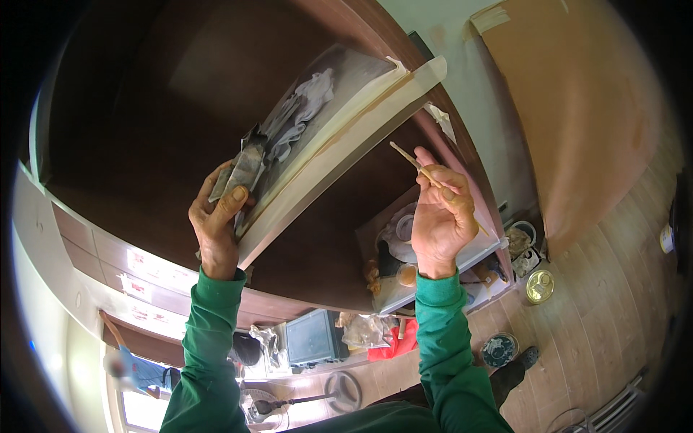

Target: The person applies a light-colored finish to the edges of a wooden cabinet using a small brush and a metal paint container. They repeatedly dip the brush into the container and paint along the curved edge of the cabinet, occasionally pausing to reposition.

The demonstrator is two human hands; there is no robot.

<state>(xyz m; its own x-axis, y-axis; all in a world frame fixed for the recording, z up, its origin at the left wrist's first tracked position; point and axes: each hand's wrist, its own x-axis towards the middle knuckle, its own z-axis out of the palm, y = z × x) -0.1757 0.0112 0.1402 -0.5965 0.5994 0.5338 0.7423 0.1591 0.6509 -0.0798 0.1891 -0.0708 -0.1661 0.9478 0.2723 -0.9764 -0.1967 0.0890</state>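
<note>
My left hand (219,216) grips a small stained holder (249,162), grey and black and smeared; its exact kind I cannot make out. It is at the left end of a shelf whose front edge (339,155) is pale and edged with tape. My right hand (442,216) is raised before the lower compartment, palm turned up. Between its fingers is a slim artist's paintbrush (426,173) with a light wooden handle, its pale tip pointing up and left, apart from the shelf edge. Crumpled white cloths (312,97) lie on the shelf, to the right of the stained holder.
Tubs and a plastic sheet lie in the lower compartment. A gold lid (540,286) and a dark paint bucket (499,350) stand on the wooden floor, near my foot. A blue-grey toolbox (315,338) and a standing fan (263,408) are below. Another person (144,372) is far left.
</note>
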